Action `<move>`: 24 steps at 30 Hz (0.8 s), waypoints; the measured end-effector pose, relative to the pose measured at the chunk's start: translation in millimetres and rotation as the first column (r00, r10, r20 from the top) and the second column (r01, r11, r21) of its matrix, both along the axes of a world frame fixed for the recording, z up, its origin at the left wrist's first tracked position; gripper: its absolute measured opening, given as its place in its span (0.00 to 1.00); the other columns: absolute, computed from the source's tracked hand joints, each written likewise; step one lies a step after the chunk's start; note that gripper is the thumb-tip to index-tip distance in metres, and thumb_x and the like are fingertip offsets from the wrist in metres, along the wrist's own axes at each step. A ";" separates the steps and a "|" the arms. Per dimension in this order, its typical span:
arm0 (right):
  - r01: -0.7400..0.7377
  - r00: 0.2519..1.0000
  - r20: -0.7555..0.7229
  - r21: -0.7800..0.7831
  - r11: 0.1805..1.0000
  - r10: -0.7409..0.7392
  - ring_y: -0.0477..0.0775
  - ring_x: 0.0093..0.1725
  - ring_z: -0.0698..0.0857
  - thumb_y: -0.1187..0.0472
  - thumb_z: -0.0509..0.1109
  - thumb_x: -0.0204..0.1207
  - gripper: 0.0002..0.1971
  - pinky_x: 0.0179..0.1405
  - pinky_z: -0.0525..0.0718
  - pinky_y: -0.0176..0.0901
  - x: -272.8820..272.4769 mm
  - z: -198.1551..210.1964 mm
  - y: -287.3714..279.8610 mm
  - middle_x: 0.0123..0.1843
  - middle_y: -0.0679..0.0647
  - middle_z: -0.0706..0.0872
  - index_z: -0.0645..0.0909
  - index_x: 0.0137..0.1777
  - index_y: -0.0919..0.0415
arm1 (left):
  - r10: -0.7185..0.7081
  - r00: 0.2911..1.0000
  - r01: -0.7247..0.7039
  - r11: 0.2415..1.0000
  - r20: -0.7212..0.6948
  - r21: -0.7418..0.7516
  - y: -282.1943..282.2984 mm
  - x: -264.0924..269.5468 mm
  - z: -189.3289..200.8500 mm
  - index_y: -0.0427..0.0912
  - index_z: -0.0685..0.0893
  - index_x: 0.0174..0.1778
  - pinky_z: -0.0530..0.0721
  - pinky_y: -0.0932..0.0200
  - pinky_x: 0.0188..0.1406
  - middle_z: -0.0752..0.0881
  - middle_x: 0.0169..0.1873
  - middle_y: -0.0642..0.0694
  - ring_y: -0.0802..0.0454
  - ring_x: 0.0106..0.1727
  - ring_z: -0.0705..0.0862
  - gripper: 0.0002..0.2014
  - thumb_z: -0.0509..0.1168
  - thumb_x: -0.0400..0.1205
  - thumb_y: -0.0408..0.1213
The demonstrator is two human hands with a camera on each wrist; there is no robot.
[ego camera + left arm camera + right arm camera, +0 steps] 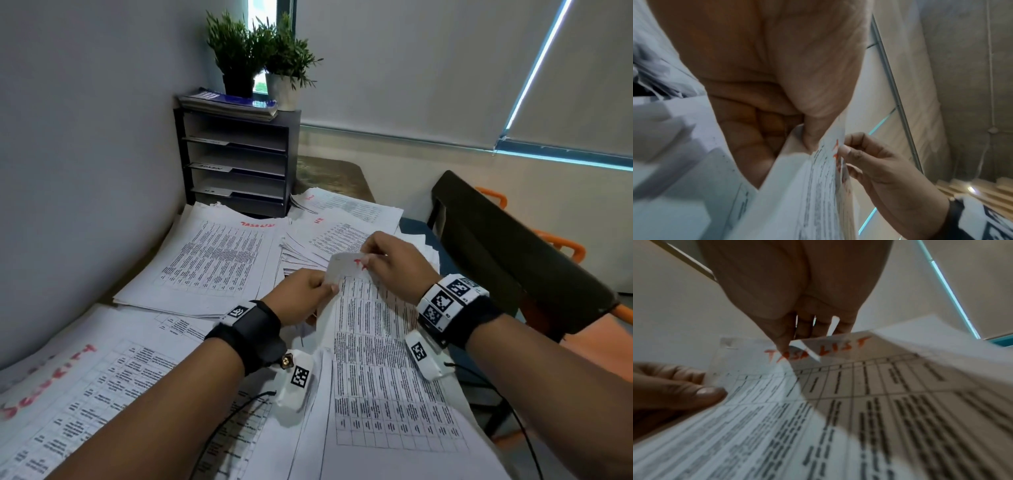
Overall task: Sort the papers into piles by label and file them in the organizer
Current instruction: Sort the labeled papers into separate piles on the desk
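Red "TASK LIST" lettering tops the sheet pinched at its far edge by the left hand and right hand, so judge it bound for the matching pile ahead-left on the table, laid square.

Beyond the fingers, two plants and a magazine stack sit up high. Right of the fingers stands a dark chair, window blinds well beyond them.
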State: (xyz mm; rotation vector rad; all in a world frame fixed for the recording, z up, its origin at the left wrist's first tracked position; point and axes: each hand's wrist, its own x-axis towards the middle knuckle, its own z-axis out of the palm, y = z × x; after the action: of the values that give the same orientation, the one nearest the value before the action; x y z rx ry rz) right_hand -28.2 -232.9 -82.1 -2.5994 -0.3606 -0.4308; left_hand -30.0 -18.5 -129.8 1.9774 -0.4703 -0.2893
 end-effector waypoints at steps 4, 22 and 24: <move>0.183 0.982 0.053 -0.030 0.983 -0.182 0.58 0.76 0.71 0.54 0.76 0.76 0.32 0.77 0.71 0.61 4.8 4.6 -19.8 0.76 0.55 0.74 0.70 0.78 0.55 | 0.114 0.993 -0.110 0.989 0.032 -0.101 7.0 8.0 -7.1 0.40 0.87 0.50 0.87 0.47 0.36 0.92 0.41 0.37 0.44 0.36 0.88 0.16 0.60 0.89 0.47; 0.255 0.879 -0.475 0.522 0.814 0.030 0.56 0.56 0.92 0.63 0.68 0.83 0.10 0.67 0.83 0.63 -0.7 -24.0 -45.6 0.56 0.50 0.93 0.86 0.59 0.52 | 0.257 0.898 -0.390 0.841 -0.357 -0.375 23.7 24.3 6.8 0.39 0.78 0.40 0.76 0.60 0.24 0.81 0.30 0.42 0.45 0.28 0.79 0.06 0.65 0.83 0.30; 0.262 0.890 -0.455 0.525 0.810 0.006 0.55 0.54 0.92 0.59 0.68 0.81 0.10 0.65 0.85 0.61 6.5 -29.1 -31.9 0.55 0.48 0.93 0.87 0.59 0.50 | 0.232 0.929 -0.296 0.933 -0.290 -0.204 26.8 22.2 4.8 0.40 0.81 0.48 0.85 0.54 0.32 0.88 0.37 0.41 0.41 0.36 0.87 0.07 0.68 0.77 0.27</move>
State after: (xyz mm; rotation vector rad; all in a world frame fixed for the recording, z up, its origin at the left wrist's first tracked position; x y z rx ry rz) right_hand -21.8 -264.8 -111.3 -2.0344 0.1066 0.0256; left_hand -7.8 8.3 -125.0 1.7050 -0.0589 -0.2992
